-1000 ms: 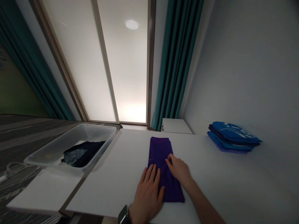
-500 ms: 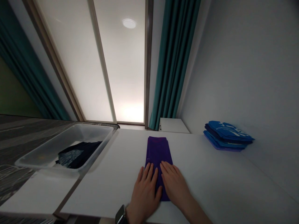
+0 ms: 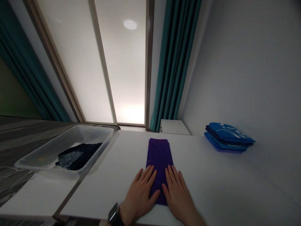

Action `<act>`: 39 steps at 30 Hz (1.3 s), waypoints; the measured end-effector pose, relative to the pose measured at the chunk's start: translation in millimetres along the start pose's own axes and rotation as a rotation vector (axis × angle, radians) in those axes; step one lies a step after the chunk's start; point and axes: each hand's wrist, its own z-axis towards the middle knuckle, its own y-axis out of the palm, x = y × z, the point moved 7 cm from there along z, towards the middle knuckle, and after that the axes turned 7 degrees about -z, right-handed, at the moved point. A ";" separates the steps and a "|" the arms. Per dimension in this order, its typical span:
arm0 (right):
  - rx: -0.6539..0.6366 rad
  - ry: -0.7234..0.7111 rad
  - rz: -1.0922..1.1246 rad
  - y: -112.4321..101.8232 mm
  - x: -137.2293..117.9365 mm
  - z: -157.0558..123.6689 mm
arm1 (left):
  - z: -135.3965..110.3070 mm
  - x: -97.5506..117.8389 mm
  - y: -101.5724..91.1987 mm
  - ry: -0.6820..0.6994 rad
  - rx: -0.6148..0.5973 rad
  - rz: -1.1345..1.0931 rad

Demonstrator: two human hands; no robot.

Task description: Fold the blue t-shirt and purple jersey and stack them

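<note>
A purple cloth (image 3: 160, 153), folded into a long narrow strip, lies flat on the white table (image 3: 113, 188) in front of me. My left hand (image 3: 140, 191) rests palm down with fingers stretched over the cloth's left edge. On the opposite edge lies my right hand (image 3: 176, 191), also flat with its fingers out. Both hands touch the near half of the strip, and neither grips it. The middle of the cloth shows between them. A dark smartwatch (image 3: 113, 214) is on my left wrist.
At the right, against the wall, sits a stack of folded blue cloths (image 3: 228, 138). A clear plastic bin (image 3: 35, 160) on the left holds a dark navy cloth (image 3: 82, 153). Behind the table's far edge stands a small white cabinet (image 3: 175, 127), beside a teal curtain (image 3: 171, 78).
My hands have moved apart, the left hand leftward and the right hand rightward, toward the strip's two edges. More of the purple cloth shows between them.
</note>
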 end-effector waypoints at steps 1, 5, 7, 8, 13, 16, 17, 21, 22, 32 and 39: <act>0.002 -0.003 0.009 0.3 0.7 -0.4 | -0.3 0.4 -1.2 0.003 -0.014 -0.011; 0.070 0.056 0.113 -5.5 25.8 2.8 | 5.5 -7.5 -18.6 0.010 -0.037 -0.109; 0.130 0.146 0.182 -12.0 51.2 6.6 | 14.8 -21.8 -35.6 -0.005 0.005 -0.191; 0.146 0.184 0.211 -14.7 63.4 8.8 | 21.2 -30.6 -44.2 -0.010 0.034 -0.235; 0.109 0.217 0.259 -21.0 88.3 23.4 | 60.4 -67.1 -60.4 -0.007 0.098 -0.407; 0.041 0.167 0.235 -20.1 76.1 32.4 | 76.0 -72.8 -50.0 -0.014 0.095 -0.485; 0.023 0.163 0.223 -19.4 71.7 34.6 | 78.4 -73.2 -45.4 -0.027 0.095 -0.508; 0.008 0.199 0.158 -17.2 60.8 37.9 | 78.0 -73.3 -31.1 -0.094 0.079 -0.545; 0.016 0.207 0.133 -16.9 59.4 37.5 | 77.1 -73.3 -29.4 -0.101 0.073 -0.548; 0.047 0.179 0.056 -13.0 54.2 33.8 | 76.9 -79.5 -25.3 -0.116 0.062 -0.570; 0.061 0.179 0.065 -12.0 54.5 33.1 | 75.7 -76.1 -26.8 -0.072 0.074 -0.507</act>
